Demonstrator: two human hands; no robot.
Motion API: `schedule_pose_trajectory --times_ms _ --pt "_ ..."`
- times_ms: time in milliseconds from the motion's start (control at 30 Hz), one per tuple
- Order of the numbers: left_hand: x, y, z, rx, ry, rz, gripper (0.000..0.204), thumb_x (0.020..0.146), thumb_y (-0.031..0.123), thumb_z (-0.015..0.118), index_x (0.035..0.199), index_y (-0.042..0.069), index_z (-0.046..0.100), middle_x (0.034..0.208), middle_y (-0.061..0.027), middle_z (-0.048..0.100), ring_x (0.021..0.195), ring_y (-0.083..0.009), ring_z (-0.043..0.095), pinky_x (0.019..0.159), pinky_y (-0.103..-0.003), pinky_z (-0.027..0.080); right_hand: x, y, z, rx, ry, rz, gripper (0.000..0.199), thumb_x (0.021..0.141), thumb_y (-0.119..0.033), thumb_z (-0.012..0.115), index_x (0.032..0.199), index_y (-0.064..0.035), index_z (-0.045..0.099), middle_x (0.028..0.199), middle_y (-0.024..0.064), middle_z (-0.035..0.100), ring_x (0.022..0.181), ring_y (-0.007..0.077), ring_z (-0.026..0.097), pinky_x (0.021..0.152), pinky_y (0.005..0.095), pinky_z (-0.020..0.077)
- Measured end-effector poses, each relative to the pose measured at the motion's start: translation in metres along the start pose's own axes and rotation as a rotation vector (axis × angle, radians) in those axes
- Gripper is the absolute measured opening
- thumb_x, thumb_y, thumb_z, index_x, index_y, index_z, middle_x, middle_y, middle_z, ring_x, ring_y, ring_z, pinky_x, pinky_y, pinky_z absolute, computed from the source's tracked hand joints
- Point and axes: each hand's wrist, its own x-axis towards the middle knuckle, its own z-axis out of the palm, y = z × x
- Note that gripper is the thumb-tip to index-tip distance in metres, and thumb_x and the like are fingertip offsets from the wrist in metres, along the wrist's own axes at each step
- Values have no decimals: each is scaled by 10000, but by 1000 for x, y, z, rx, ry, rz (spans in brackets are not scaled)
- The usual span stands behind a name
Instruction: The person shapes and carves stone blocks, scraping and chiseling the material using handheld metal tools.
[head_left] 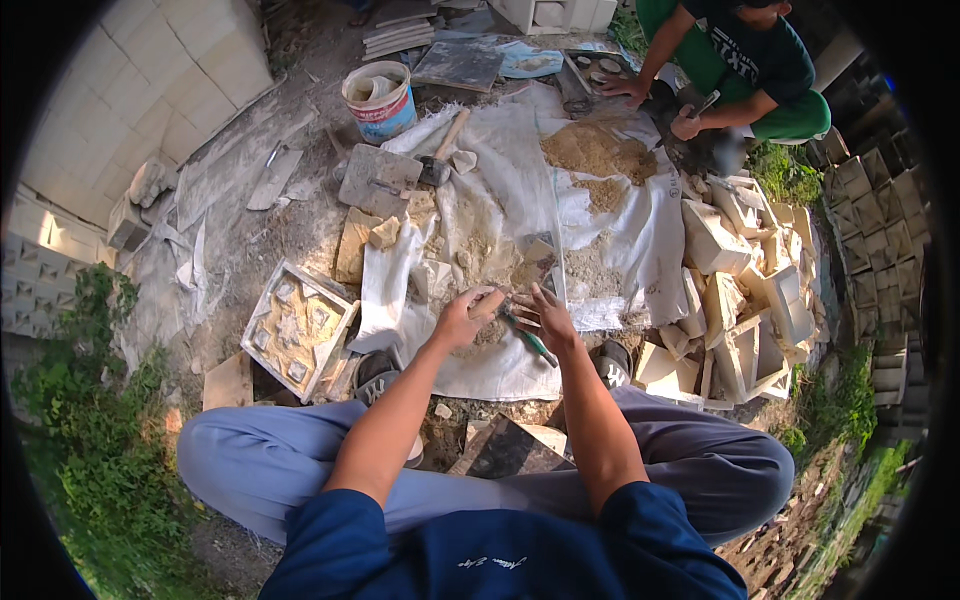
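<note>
My left hand is closed around a small tan chunk of stone or brick, held over a white woven sheet. Just to its right, my right hand has its fingers apart, with nothing visibly gripped. A green-handled tool lies beneath and beside the right hand; its dark head is partly hidden between the hands, so its kind is unclear. Beyond my hands, a flat piece with a dark patch rests among pale crumbs and dust.
A square frame with patterned relief sits left. Broken cream blocks are heaped right. Farther off are a mallet, a grey slab, a bucket and sand. Another person crouches at upper right, holding a tool.
</note>
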Motion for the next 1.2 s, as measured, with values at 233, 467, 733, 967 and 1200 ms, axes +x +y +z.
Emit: schedule_pose_trajectory --times_ms 233,467,733,967,1200 --pt "12 19 31 30 -157 65 470 844 151 706 1288 81 570 1237 -145 639 1120 -217 620 951 -345 474 19 9 -29 400 188 -122 298 992 -202 553 1190 0 455 996 143 577 905 313 639 798 503 581" --pt "18 -27 58 66 -162 -369 327 941 336 618 1028 30 694 856 -104 725 737 -191 695 677 -321 542 41 -1 -71 89 354 -232 231 934 -116 636 1074 -2 492 870 118 615 619 212 600 571 348 563" --pt "24 19 104 96 -113 -721 548 862 511 671 686 -8 678 581 -80 672 425 -189 629 446 -338 522 14 -11 -81 -99 151 -60 427 907 -98 660 1275 -16 459 1032 164 631 717 252 659 573 378 560" --pt "29 39 128 371 140 -790 426 777 437 757 842 18 716 879 -181 723 817 -315 718 712 -416 568 8 -11 -86 -280 -76 -96 646 882 -29 649 1441 -39 325 1136 177 609 753 249 648 600 388 568" --pt "17 11 135 207 217 -846 395 872 338 647 1061 -8 649 1058 -238 678 1015 -403 651 836 -472 525 -15 -36 -61 -323 -59 141 596 934 -126 588 1450 -108 291 939 162 667 530 201 566 449 338 478"
